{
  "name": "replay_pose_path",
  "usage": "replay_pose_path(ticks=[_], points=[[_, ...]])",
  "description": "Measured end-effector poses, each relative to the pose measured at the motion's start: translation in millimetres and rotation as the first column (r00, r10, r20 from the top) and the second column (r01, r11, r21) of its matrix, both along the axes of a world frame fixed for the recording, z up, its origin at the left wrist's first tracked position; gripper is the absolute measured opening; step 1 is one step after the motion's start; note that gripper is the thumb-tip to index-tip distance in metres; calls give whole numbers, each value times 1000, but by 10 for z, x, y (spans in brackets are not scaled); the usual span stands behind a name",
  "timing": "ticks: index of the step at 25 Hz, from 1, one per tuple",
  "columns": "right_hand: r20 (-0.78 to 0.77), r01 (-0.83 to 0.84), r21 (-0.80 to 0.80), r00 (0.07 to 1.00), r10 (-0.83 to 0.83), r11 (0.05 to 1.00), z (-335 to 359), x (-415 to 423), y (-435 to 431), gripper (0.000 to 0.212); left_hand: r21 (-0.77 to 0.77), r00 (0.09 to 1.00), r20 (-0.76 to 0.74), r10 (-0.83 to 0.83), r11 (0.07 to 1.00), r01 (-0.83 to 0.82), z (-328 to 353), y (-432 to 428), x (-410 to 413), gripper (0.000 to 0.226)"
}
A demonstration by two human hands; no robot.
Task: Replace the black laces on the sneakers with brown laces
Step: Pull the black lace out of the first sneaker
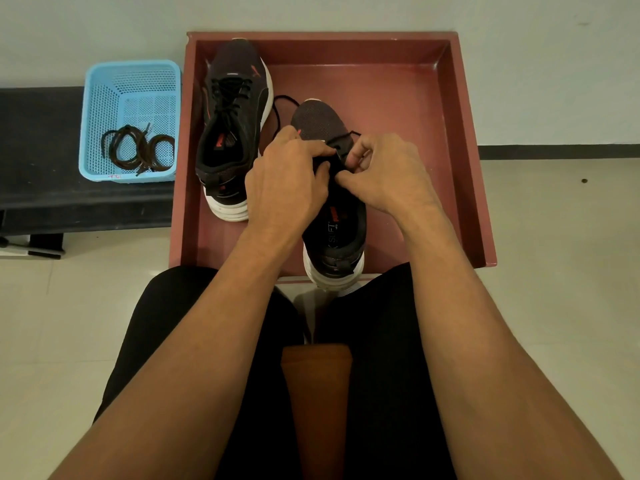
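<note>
left fingers: curled, pinching the upper of the near sneaker at its lace row; exact hold partly hidden
right fingers: curled, pinching the black lace over the same spot
left hand / right hand: side by side, fingertips almost meeting over the middle of the shoe
near sneaker look: dark mesh upper, white sole, orange logo marks, white print on the insole; toe points far, heel hangs over the tray's near rim
black lace: part under the fingers, a loose loop trails off far-left of the toe onto the tray floor
far sneaker: same model, black lacing fully in place, stands left of the near one, toe to the far wall
sneaker count: 2
brown laces: coiled in a loose tangle; exact count not readable
red tray: on the floor, holds both sneakers, both in its left half
blue basket: perforated plastic, just left of the tray, holds only the brown laces in its near part
black bench: basket sits on it
container count: 2 (tray, basket)
brown object: between the person's knees, can't tell what it is
</note>
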State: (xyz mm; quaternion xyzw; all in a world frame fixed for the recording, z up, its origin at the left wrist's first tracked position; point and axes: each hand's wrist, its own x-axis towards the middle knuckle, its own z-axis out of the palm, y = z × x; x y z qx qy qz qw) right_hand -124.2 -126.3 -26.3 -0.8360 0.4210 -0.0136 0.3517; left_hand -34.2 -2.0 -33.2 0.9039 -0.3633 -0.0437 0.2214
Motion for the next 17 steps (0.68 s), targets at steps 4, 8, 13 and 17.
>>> replay_pose_path(ticks=[4,8,13,17], points=[[13,32,-1,999,-32,999,24,-3,1,18,5,996,83,44,999,-45,10,-40,-65,25],[10,67,-28,998,-66,997,70,26,43,19,-7,994,90,68,998,-68,9,-66,-71,24],[-10,97,-104,995,-98,990,101,28,74,8,-32,995,67,68,997,-66,-16,-74,-97,16],[-21,119,-97,992,-121,988,93,4,39,8,-123,958,-122,260,954,-274,10,-9,96,11]])
